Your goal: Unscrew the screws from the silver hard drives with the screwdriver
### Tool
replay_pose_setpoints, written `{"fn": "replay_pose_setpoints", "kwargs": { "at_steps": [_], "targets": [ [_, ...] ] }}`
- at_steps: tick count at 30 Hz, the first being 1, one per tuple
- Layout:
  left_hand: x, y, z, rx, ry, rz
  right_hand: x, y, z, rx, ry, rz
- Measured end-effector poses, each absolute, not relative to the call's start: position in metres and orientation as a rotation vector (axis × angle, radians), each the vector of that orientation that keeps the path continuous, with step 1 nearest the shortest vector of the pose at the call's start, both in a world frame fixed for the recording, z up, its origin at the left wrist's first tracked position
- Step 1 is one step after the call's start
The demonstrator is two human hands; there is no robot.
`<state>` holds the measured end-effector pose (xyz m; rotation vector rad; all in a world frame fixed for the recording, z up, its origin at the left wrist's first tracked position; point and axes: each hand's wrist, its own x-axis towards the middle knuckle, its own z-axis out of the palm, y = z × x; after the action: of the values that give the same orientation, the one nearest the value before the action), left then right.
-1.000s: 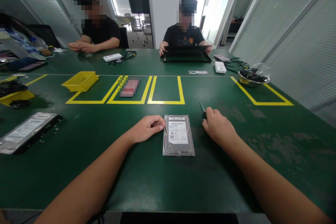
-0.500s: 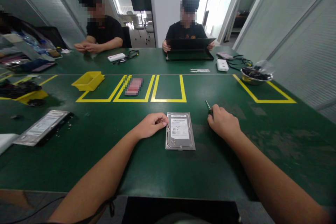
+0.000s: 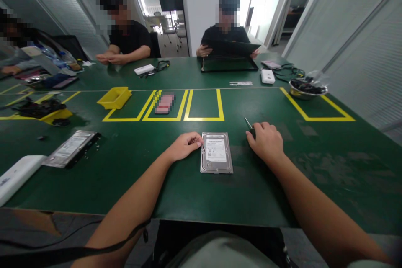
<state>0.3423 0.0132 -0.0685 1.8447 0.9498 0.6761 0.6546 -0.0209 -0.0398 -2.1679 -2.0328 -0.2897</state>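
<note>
A silver hard drive with a white label lies flat on the green table in front of me. My left hand rests at its left side, fingers curled, with thumb and fingertips at the drive's edge. To the right of the drive, my right hand lies low over the table, closed around a screwdriver. The thin metal shaft points away and to the left; most of the handle is hidden under the fingers.
Another hard drive lies at left beside a white device, with small bits near it. Beyond are a yellow bin, yellow tape outlines and a metal bowl of dark parts. People sit opposite; one holds a black panel.
The view has shifted slightly. My right hand has settled flatter over the screwdriver, while my left stays at the drive. Across the table, the person's black panel has tilted up from its frame.
</note>
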Motion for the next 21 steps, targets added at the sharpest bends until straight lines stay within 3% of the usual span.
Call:
{"fn": "replay_pose_setpoints", "kwargs": {
  "at_steps": [21],
  "targets": [
    [0.344, 0.011, -0.066, 1.671, 1.014, 0.861, 0.624, -0.031, -0.057, -1.182, -2.265, 0.066]
  ]
}}
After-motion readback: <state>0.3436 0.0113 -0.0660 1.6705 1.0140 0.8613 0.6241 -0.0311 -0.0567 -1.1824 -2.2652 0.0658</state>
